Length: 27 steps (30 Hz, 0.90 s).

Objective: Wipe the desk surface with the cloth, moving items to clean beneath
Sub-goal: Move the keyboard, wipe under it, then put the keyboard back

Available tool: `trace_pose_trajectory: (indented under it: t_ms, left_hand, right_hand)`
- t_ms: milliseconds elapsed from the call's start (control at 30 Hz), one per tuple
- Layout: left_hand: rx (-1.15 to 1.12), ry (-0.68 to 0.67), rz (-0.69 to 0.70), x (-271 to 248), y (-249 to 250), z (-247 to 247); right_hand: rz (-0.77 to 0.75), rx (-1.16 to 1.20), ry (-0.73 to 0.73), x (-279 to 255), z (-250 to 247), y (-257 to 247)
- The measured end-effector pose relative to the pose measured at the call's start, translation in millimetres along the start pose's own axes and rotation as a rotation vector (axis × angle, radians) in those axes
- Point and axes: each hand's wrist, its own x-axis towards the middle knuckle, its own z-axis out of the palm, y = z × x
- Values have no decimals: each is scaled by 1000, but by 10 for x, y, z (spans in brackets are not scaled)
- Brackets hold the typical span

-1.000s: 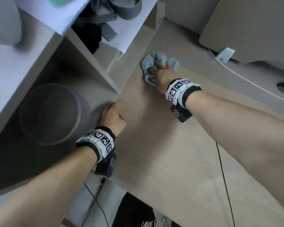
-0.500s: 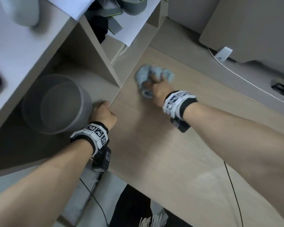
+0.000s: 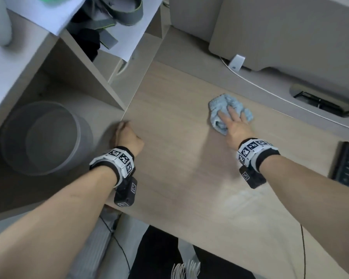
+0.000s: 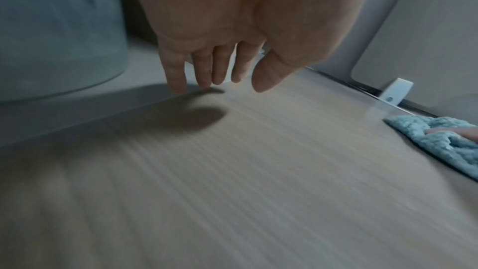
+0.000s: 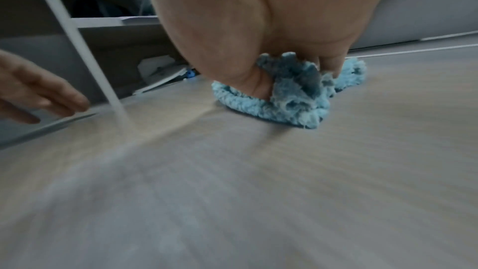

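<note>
Wooden desk (image 3: 169, 178) bears no readable writing; right hand (image 3: 235, 125) presses flat-fingered on cloth (image 3: 218, 121), left hand (image 3: 127, 135) loosely curled, empty.

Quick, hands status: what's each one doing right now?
Left hand: open, fingers hanging, holding nothing.
Right hand: open, fingers pressing the blue cloth on the desk.

The left hand (image 4: 232, 34) is seen hanging at 12 o'clock, fingers (image 4: 175, 75) loosely pointed down, one tip touching or nearly touching the counter (image 4: 232, 181). A grey bin (image 4: 56, 32) is seen at 10 o'clock. A blue cloth (image 4: 439, 142) is pressed under a fingertip (image 4: 463, 133) at 3 o'clock. A white clip (image 4: 395, 93) is seen at 2 o'clock.
</note>
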Motion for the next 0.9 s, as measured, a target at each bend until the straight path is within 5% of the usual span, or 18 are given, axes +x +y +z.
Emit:
trace_pose_trajectory:
  t_ms: [67, 233, 300, 600, 767, 900]
  left_hand:
    - [41, -34, 24, -15, 41, 59]
    - [254, -82, 52, -23, 23, 86]
    - [250, -89, 47, -14, 46, 53]
    - [290, -47, 99, -156, 131, 107]
    - [296, -65, 289, -402, 538, 399]
    - [286, -99, 351, -602, 804, 675]
  right_hand:
    - [9, 6, 1, -72, 58, -170]
    - [-503, -96, -149, -606, 607, -972]
    - [-565, -177, -200, -691, 666, -917]
    - [60, -73, -46, -708, 331, 236]
    - [-90, -91, -80, -1003, 579, -57]
    - [-72, -143, -83, -1272, 639, 404]
